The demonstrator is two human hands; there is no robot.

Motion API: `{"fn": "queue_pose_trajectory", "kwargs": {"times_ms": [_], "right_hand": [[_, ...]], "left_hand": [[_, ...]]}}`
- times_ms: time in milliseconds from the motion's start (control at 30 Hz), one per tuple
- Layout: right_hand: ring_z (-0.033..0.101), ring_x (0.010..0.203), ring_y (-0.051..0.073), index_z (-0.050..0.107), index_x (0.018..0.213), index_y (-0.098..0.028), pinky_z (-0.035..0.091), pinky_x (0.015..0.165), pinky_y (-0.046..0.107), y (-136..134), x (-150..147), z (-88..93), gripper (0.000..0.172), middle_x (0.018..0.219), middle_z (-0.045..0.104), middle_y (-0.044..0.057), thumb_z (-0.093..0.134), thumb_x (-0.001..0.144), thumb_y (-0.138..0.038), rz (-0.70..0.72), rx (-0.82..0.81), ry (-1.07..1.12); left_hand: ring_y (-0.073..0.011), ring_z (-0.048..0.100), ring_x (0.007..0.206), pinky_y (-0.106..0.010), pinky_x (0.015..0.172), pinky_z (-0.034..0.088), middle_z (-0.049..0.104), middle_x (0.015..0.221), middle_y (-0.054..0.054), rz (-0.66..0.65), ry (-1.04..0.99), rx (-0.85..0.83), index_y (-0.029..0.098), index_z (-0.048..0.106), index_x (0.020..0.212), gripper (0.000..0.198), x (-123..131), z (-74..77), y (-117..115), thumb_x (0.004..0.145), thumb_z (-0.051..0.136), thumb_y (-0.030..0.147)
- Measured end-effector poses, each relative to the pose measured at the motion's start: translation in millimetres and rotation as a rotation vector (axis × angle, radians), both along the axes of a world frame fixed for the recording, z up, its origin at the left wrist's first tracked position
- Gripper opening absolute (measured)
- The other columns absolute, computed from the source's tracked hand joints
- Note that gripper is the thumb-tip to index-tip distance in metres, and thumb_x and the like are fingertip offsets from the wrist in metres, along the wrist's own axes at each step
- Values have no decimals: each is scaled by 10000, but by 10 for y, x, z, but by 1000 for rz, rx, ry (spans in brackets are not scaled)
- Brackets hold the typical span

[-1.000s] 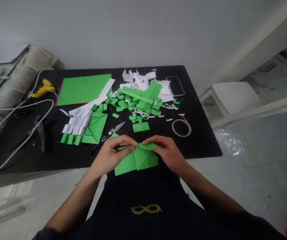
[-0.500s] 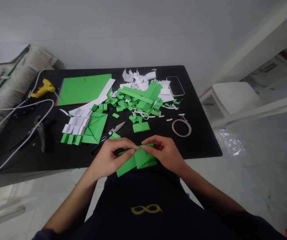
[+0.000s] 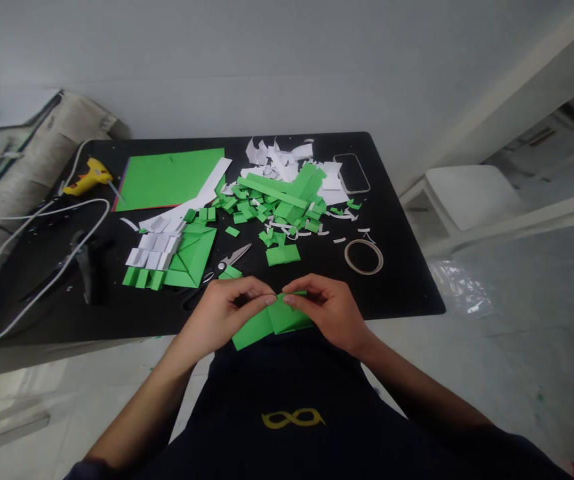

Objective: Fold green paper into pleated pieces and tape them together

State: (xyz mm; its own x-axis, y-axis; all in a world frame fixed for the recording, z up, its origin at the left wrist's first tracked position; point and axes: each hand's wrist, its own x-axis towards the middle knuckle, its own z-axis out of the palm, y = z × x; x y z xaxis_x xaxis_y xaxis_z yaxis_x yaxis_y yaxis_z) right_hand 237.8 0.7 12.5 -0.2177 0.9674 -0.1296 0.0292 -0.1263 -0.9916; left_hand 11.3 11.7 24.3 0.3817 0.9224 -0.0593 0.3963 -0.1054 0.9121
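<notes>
The green paper (image 3: 254,330) is held on the near side of the scissors (image 3: 223,265) and to their right, about over the near edge of the desk (image 3: 401,287). The left hand (image 3: 229,307) has its thumb and forefinger closed on the paper's upper edge. The right hand (image 3: 334,310) pinches that edge just beside, its other fingers loosely curled, with only a small gap between the two sets of fingertips.

A second ago a narrow flap stood out between the hands and a strip showed at the paper's lower right. Now a smoother panel lies over that right part, and the flap is mostly lost from sight, while the hands have barely moved. This suggests that a fold has been turned over and its crease is being pinched flat, though the fingers hide the crease itself.

The things around seem unmoved. A small folded green piece (image 3: 283,255) lies to the right of the scissors, and a tape roll (image 3: 364,272) farther right. Beyond the scissors spreads a heap of green scraps (image 3: 287,207); to their left lie white folded strips (image 3: 154,248).
</notes>
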Motion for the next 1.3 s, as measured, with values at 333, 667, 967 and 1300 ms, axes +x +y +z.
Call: {"fn": "queue_pose_trajectory", "kwargs": {"times_ms": [333, 667, 967, 1300], "right_hand": [[776, 779, 181, 847, 928, -255, 581, 682, 290, -3, -12, -35, 77, 860, 838, 11, 855, 858, -284, -30, 33, 31], [740, 747, 189, 852, 949, -232, 530, 636, 298, -4, -29, -11, 146, 870, 836, 38, 853, 852, -340, -31, 39, -73], [750, 789, 200, 853, 884, -237, 525, 695, 306, 22, -20, -10, 103, 851, 838, 25, 818, 891, -333, 37, 59, -95], [750, 762, 190, 856, 868, -249, 524, 664, 294, 4, -36, 12, 85, 834, 837, 14, 815, 892, -320, 12, 48, -99]], "left_hand": [[-159, 764, 825, -238, 741, 578, 829, 903, -7, 11, -37, 39, 227, 816, 943, 82, 11, 17, -2, 950, 786, 302], [-160, 762, 853, -231, 707, 579, 827, 931, -16, 39, -31, 18, 236, 826, 1005, 100, 15, -5, -29, 924, 811, 292], [-167, 772, 869, -244, 742, 593, 833, 945, -24, 17, -51, -14, 235, 825, 1006, 101, 30, -11, -13, 914, 792, 261], [-147, 717, 769, -226, 634, 526, 780, 829, -15, 22, 13, -15, 206, 779, 945, 208, 25, 15, -37, 1004, 678, 378]]}}
